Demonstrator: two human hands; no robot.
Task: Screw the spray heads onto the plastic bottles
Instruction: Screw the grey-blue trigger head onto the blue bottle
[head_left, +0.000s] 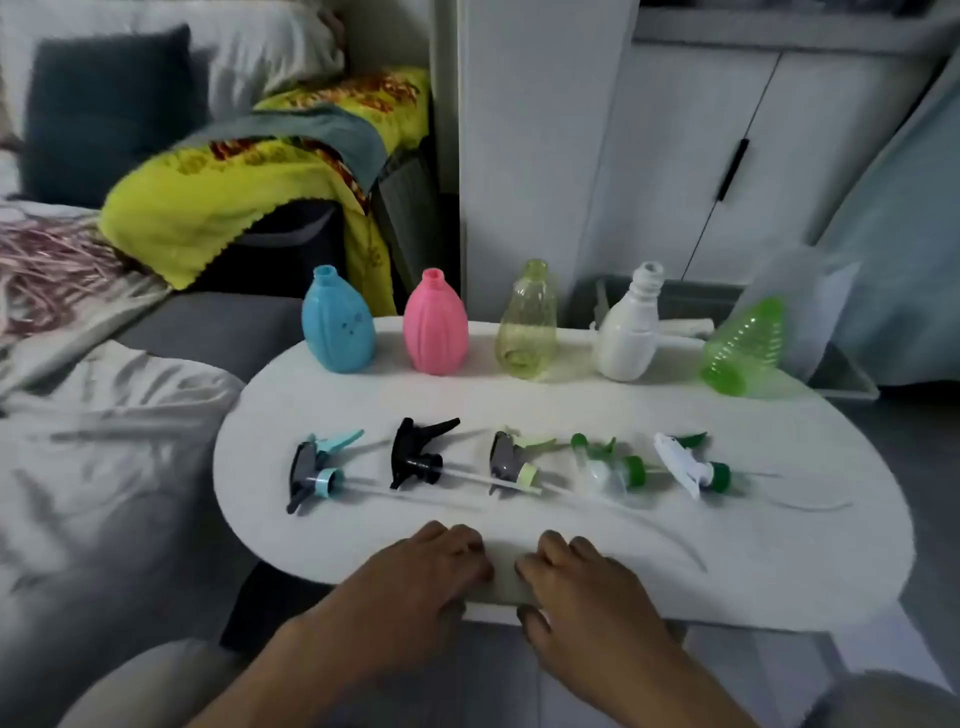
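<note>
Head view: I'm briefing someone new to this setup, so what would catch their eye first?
Five capless plastic bottles stand in a row along the far edge of the white oval table: from the left, the blue bottle, pink bottle, clear yellow bottle, white bottle and clear green bottle. Five trigger spray heads lie in a nearer row, among them the black spray head. The left hand and right hand rest at the near edge.

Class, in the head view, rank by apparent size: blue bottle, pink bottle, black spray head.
1-2. Blue bottle and pink bottle: too alike to rank.
3. Black spray head, though nearer the camera.
</note>
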